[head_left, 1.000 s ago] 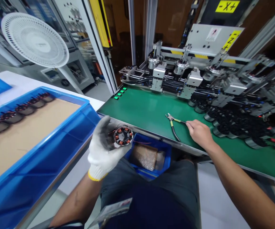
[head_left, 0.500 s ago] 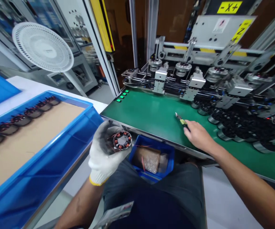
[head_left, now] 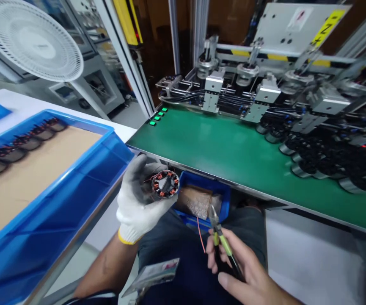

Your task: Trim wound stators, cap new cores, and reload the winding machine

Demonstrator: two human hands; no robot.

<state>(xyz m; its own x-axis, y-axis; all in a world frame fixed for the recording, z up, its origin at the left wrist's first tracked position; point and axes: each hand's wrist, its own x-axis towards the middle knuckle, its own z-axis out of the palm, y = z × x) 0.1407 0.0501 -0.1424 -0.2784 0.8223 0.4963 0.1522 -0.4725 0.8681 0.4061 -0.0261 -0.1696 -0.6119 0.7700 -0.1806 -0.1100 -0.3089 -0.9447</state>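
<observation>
In a white knit glove, my left hand (head_left: 138, 199) is closed around a motor stator (head_left: 166, 184), a round core with copper windings and thin loose wires. Its open face is turned up towards me. My bare right hand (head_left: 238, 264) grips a pair of diagonal cutting pliers (head_left: 222, 243) with green and black handles. The plier jaws point up and away, over a blue bin (head_left: 225, 203). Below the bin's front edge, just left of the pliers, an orange wire (head_left: 200, 235) is visible. The pliers and the stator are apart.
At left, a blue tray (head_left: 75, 178) holds a row of wound stators (head_left: 13, 153). Ahead is a green work surface (head_left: 198, 140), with a machine with clamps (head_left: 213, 91) behind it and several black-and-silver stators (head_left: 319, 165) at right. A white fan (head_left: 32, 40) stands at upper left.
My right hand has brought the pliers from the green work surface back towards my lap, and the pliers now show spread handles. My left hand still holds the stator, hardly moved.
</observation>
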